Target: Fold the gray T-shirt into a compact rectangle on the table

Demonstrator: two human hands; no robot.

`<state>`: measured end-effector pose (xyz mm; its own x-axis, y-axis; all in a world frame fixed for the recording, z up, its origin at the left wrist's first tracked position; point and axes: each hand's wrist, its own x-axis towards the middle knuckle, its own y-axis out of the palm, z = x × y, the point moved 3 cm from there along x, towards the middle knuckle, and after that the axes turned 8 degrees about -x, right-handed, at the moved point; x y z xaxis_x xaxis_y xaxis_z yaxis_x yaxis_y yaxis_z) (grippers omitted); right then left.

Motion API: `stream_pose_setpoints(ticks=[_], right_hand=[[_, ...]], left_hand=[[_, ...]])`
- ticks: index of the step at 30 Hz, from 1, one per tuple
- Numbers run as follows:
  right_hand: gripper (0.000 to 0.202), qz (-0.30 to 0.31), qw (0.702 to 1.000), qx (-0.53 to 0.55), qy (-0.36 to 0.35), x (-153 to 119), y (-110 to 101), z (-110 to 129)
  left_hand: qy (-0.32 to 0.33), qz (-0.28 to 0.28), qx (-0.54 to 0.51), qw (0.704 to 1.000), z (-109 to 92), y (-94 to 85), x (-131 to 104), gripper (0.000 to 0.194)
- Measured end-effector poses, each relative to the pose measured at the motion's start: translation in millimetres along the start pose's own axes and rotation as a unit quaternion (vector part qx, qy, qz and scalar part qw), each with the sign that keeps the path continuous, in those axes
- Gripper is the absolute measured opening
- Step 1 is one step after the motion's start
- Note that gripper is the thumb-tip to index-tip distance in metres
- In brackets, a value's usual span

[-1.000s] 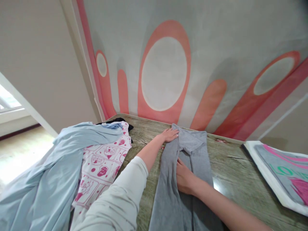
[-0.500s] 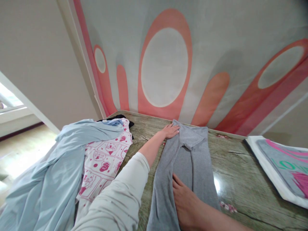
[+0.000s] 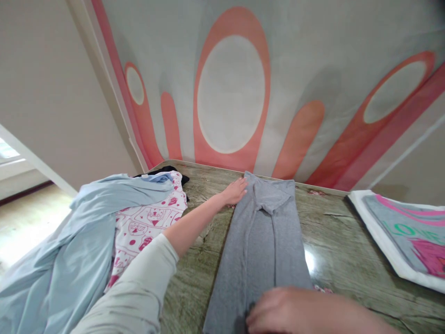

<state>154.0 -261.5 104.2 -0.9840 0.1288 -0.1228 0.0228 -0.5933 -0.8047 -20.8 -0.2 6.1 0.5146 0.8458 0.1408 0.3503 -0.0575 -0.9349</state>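
Grey trousers (image 3: 260, 246) lie lengthwise on a wood-patterned table, waistband at the far edge and legs running toward me. A triangular fold of cloth shows below the waistband. Reaching forward, my left hand (image 3: 236, 191) rests flat with its fingers on the left edge of the waist, open and holding nothing. My right hand (image 3: 288, 308) is low in the view over the trouser legs, blurred by motion. Its fingers curve down at the cloth, and whether they grip any is unclear.
To the left lie a light blue garment (image 3: 66, 250), a white garment with pink print (image 3: 153, 215) and something black (image 3: 184, 178). Folded clothing with green lettering (image 3: 405, 227) lies at the right. A patterned wall (image 3: 288, 55) stands behind the table (image 3: 333, 246).
My right hand has moved down toward me along the trousers, and the left trouser leg now lies flatter. My left hand stays by the waistband.
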Motion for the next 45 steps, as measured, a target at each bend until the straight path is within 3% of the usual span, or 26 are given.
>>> stream_pose_setpoints(ticks=[3, 8, 11, 16, 22, 26, 29, 32, 40, 45], right_hand=[[0.028, -0.111, 0.989, -0.024, 0.094, 4, -23, -20], [0.025, -0.216, 0.955, -0.131, 0.154, 40, -6, -63], [0.019, -0.237, 0.939, -0.166, 0.183, 47, 1, -76], [0.022, -0.276, 0.912, -0.204, 0.227, 36, -9, -95], [0.015, -0.219, 0.888, -0.380, 0.137, 44, -5, -106], [0.016, -0.234, 0.869, -0.421, 0.114, 44, -5, -104], [0.014, -0.261, 0.872, -0.394, 0.129, 38, -11, -100], [0.011, -0.257, 0.894, -0.341, 0.138, 36, -13, -97], [0.026, -0.266, 0.928, -0.236, 0.111, 45, -1, -87], [0.036, -0.260, 0.931, -0.218, 0.131, 46, 1, -91]], left_hand=[[0.028, 0.017, 0.011, 0.999, -9, -3.3, -29, 0.048], [0.054, 0.036, 0.018, 0.998, -21, -0.7, -60, 0.048], [0.046, 0.024, 0.023, 0.998, -23, 1.1, -64, 0.048], [0.045, 0.006, 0.032, 0.998, -26, 0.7, -65, 0.048], [0.039, 0.001, 0.037, 0.999, -27, 0.0, -66, 0.048], [0.039, -0.001, 0.039, 0.998, -28, -0.1, -66, 0.048], [0.044, -0.006, 0.035, 0.998, -27, -0.1, -65, 0.047], [0.043, -0.011, 0.027, 0.999, -26, 0.1, -65, 0.047], [0.052, -0.043, -0.023, 0.997, -28, -6.8, -67, 0.045], [0.060, -0.027, -0.017, 0.998, -29, -7.0, -69, 0.044]])
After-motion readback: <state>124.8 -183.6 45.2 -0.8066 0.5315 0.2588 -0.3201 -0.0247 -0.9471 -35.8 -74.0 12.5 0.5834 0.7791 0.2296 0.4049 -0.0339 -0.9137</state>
